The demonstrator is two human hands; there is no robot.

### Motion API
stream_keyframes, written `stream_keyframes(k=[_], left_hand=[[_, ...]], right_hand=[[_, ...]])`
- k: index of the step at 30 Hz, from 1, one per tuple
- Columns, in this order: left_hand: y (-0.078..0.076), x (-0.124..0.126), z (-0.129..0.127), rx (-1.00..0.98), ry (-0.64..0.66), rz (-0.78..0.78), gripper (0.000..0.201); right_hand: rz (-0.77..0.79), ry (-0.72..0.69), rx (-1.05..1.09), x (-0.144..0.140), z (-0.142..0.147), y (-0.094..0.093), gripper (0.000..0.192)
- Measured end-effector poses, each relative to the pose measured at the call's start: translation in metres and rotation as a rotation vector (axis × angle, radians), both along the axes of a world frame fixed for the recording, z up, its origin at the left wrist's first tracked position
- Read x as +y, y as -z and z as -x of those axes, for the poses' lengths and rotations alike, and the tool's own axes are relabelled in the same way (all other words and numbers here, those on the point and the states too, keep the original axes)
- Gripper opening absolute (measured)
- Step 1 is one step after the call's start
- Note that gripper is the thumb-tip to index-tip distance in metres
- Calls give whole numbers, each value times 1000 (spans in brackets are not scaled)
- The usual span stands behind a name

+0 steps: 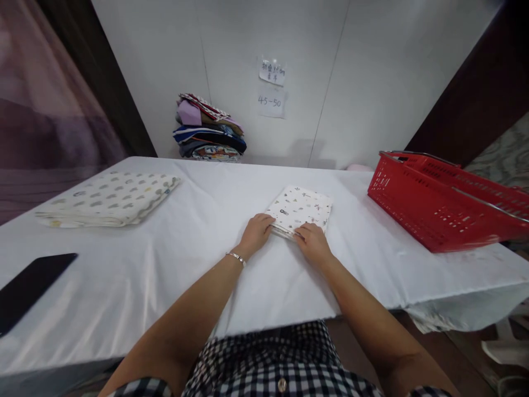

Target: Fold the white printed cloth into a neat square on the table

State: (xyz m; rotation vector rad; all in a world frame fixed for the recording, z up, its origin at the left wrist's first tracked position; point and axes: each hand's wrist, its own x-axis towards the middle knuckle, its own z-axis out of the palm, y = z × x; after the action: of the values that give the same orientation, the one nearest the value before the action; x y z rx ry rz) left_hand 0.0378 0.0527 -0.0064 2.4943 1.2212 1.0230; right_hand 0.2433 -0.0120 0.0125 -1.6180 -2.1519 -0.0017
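A folded white cloth (303,207) with small dark and tan prints lies on the white-covered table in front of me. At its near left corner, my left hand (257,231) grips the folded edge, fingers bent over the layers. My right hand (313,241) pinches the near edge further right, its thumb and fingers pressed on the fabric. The undersides of the layers between my fingers are hidden.
To the left lies a larger folded cloth (111,198) with grey-green prints. A dark flat slab (33,286) sits at the front left. A red basket (438,204) stands at the right. A stack of folded fabrics (210,132) is by the wall, near paper signs (271,103).
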Motion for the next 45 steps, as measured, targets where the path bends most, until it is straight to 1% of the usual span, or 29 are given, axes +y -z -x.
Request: stream_keyframes(k=[3, 7, 14, 20, 24, 28, 32, 35, 39, 45], left_hand=[[3, 3, 4, -9, 45, -28, 29], [3, 7, 7, 4, 102, -44, 30], [1, 10, 7, 29, 124, -42, 23], [2, 10, 6, -2, 95, -14, 21], [0, 10, 4, -18, 87, -23, 21], [0, 9, 4, -32, 89, -31, 21], [0, 7, 6, -37, 125, -8, 18], [0, 7, 7, -30, 134, -2, 23], [0, 8, 5, -21, 110, 4, 21], [2, 9, 2, -29, 78, 24, 21]], right_hand=[[-56, -12, 83, 1, 0, 7, 19], [-81, -14, 213, 1, -1, 11, 16], [-114, -33, 296, -2, -3, 13, 21], [-200, -84, 216, -3, -5, 14, 22], [-199, -98, 176, -2, -4, 16, 22], [-182, -82, 141, -2, -3, 17, 17], [-182, -66, 147, -2, -3, 18, 18], [-192, -56, 179, -1, -4, 18, 20], [-218, -37, 197, -2, -3, 17, 22], [-218, -47, 137, -3, -2, 17, 22]])
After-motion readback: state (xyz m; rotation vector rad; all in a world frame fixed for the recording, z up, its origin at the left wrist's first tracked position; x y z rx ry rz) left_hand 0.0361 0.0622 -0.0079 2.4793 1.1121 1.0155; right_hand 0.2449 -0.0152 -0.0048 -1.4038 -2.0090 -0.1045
